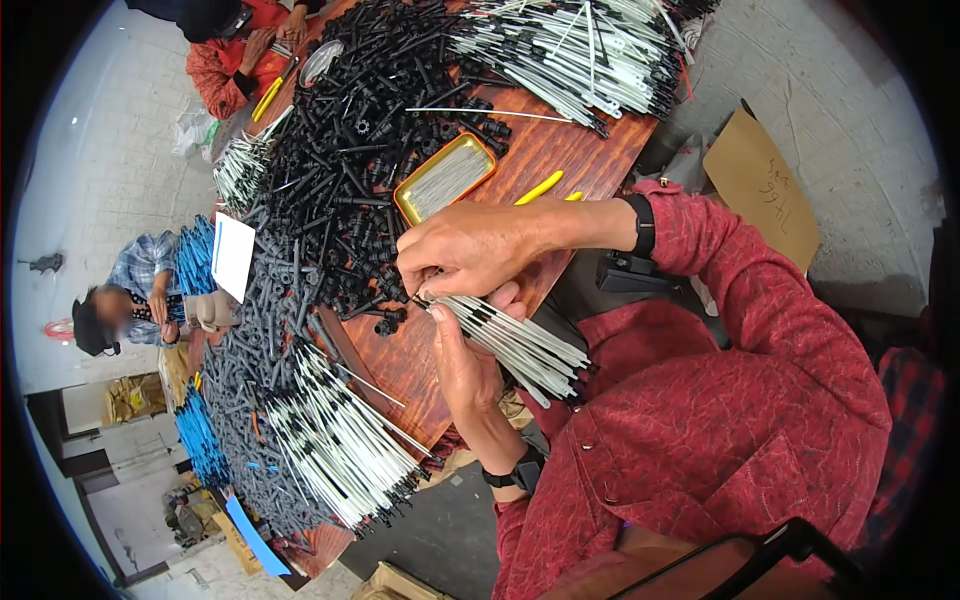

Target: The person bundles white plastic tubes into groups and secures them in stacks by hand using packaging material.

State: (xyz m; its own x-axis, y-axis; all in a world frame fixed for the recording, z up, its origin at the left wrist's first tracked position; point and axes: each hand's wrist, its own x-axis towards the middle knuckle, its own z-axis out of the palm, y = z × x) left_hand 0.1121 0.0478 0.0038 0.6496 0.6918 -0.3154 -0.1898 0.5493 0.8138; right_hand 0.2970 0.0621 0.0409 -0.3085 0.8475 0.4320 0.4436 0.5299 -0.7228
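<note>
My left hand [465, 372] is closed around a bundle of thin white rods [530, 345] with black sections and black tips. The rods slant down to the right, over my lap. Over their upper end bends my right hand [480, 245], its fingertips pinched together close to my left thumb. A small dark tip shows between the fingers; whatever else the right hand grips is hidden. Just beyond that hand lies a yellow-orange tray [405, 200] of fine silvery pins or wires [450, 180]. Yellow-handled pliers [540, 188] rest beside it, partly covered by my right forearm.
Black plastic fittings [350, 130] are heaped across the wooden table [590, 160], with grey ones [275, 270] to the left. White rods lie in piles at the far right [580, 50] and near left [340, 440]. Two other people work beyond the table. A cardboard box [760, 190] stands right.
</note>
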